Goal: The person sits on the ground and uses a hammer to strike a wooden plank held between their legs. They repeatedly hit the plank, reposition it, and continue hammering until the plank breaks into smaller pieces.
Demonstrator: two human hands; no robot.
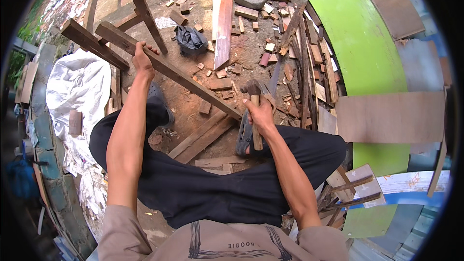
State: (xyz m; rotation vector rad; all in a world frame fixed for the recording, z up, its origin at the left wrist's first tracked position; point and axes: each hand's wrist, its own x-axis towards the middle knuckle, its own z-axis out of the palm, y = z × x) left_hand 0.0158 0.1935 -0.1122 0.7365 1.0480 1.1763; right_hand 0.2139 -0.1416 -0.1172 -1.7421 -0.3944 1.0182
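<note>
A long brown wooden plank [193,87] slants from the upper left down toward my right foot. My left hand [143,62] is closed around its upper part. My right hand [261,115] grips a claw hammer [256,137] by its wooden handle, with the metal head up and beyond the fingers. The plank's lower end lies just left of the hammer, by the grey clog [244,135] on my right foot. Between my legs, more wooden boards [203,137] rest on the ground beneath that end.
Wooden legs of a frame [140,7] stand at the upper left, near a white sack [79,87]. Ahead lie a black plastic bag [191,41], a reddish plank [224,24], a stone [250,0] and scattered offcuts. Stacked timber [309,63] and a green panel [360,38] line the right.
</note>
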